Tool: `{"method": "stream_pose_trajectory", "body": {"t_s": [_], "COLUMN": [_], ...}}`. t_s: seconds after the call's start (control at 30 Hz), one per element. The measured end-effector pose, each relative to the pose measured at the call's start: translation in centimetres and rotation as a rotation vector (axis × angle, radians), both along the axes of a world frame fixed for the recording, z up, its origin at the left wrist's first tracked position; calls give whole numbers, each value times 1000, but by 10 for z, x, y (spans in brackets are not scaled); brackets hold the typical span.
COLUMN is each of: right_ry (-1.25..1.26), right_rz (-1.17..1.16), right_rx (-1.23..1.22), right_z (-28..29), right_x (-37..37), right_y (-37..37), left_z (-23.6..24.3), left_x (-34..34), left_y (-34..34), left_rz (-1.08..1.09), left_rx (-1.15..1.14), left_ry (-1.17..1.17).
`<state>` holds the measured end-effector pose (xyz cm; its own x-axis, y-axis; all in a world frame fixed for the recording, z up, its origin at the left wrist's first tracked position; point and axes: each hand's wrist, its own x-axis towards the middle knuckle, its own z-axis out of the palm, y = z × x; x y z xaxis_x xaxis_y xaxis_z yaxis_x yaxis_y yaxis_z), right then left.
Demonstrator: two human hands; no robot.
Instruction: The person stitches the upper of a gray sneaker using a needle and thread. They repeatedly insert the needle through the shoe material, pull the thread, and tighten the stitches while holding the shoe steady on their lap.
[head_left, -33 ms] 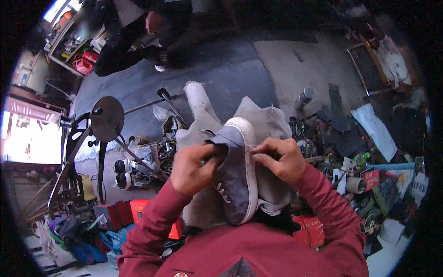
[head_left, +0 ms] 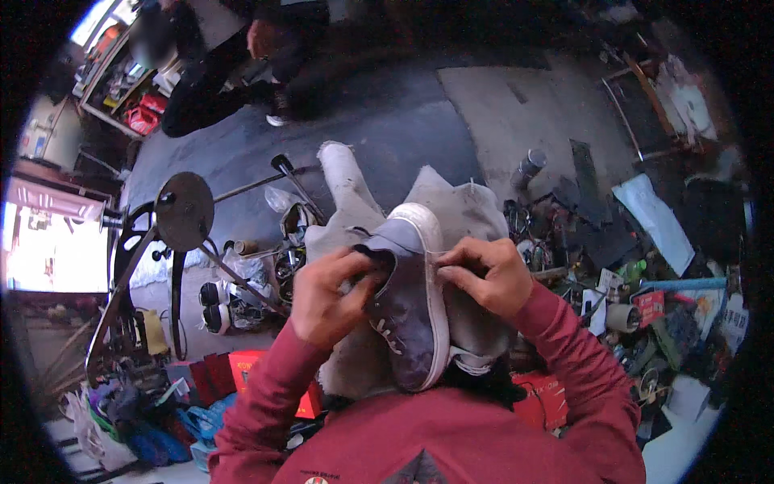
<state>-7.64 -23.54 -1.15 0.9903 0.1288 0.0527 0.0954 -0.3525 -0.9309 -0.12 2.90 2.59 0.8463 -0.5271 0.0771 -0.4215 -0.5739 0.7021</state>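
Note:
A grey sneaker [head_left: 407,323] with a white rubber sole and white laces lies on its side on the light grey cloth [head_left: 355,367] over my lap. Its heel points away from me and its toe toward my chest. My left hand [head_left: 332,294] is closed at the shoe's opening, fingertips gripping the collar and partly hidden inside it. At the sole's right edge, my right hand [head_left: 488,274] pinches thumb and forefinger together, touching the seam between sole and upper. Whatever is in that pinch is too small to make out.
To the left stands a metal stand with a round plate [head_left: 184,211]. Black-and-white shoes [head_left: 214,306] lie beside it. Red boxes [head_left: 542,401] flank my lap. Tools and scraps crowd the right, near a white sheet [head_left: 655,222]. Another person [head_left: 218,89] sits at the far left.
My left hand has shifted slightly left and away from my chest along the shoe's opening. The right hand and the sneaker stay almost in place.

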Motion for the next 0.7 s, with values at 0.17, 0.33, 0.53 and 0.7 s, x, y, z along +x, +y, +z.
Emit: {"method": "stream_pose_trajectory", "body": {"t_s": [0.17,0.33,0.53,0.7], "right_ry": [59,-7,-43,-58], "right_rz": [38,66,59,42], "right_rx": [75,48,-75,-351], "right_z": [-2,0,6,17], "right_x": [2,6,8,9], "right_y": [-2,0,0,7], "left_z": [15,11,-18,-27], "left_x": [-16,-14,-4,-4], "left_y": [14,13,-12,-22], "left_rz": [93,-39,-18,0], "left_rx": [-455,-1004,-179,-96], "left_ry": [83,912,20,99]}}
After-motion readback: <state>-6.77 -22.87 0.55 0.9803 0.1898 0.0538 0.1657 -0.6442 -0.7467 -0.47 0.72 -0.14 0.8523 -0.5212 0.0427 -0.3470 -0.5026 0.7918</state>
